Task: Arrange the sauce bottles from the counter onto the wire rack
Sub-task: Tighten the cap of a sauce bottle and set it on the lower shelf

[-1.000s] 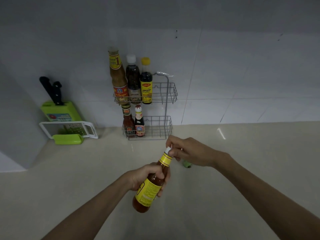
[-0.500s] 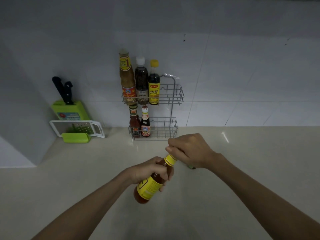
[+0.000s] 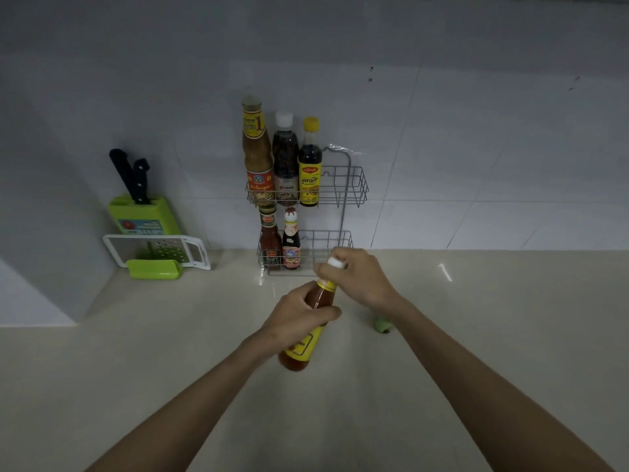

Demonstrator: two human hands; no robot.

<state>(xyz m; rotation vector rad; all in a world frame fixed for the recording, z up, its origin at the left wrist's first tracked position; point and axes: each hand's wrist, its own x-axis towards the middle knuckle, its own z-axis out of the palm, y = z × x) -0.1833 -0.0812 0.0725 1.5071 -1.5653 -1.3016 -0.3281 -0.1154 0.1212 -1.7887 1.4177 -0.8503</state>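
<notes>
Both hands are on one bottle point(image 3: 308, 330), held tilted above the counter point(image 3: 136, 369). My left hand point(image 3: 296, 318) is wrapped around its shoulder and upper label; my right hand point(image 3: 357, 277) is pinched on the white cap point(image 3: 336, 263) at the top. Neither hand is free.

Progress, as I judge it: the rack point(image 3: 354, 185) against the wall already carries five bottles. Three stand in the upper tier: a tall tan bottle point(image 3: 257, 155), a dark bottle with a white cap point(image 3: 285, 158) and a dark bottle with a yellow cap point(image 3: 310, 165), all crowded to the left. Two shorter ones stand at the left of the lower tier: a red bottle point(image 3: 270, 241) and a dark bottle with a red label point(image 3: 291, 241). The right side of each tier is bare wire. The bottle in my hands is the only one I can see off the rack, so it looks like the last to place. A small green object point(image 3: 382, 324) lies on the counter by my right wrist; I cannot tell what it is.

Position: the held bottle is in front of and just below the lower tier, its cap near that tier's front edge and its base pointing back toward me. It is not touching the rack.

Background: a green knife block point(image 3: 143, 216) and a grater point(image 3: 156, 253) stand well to the left.
</notes>
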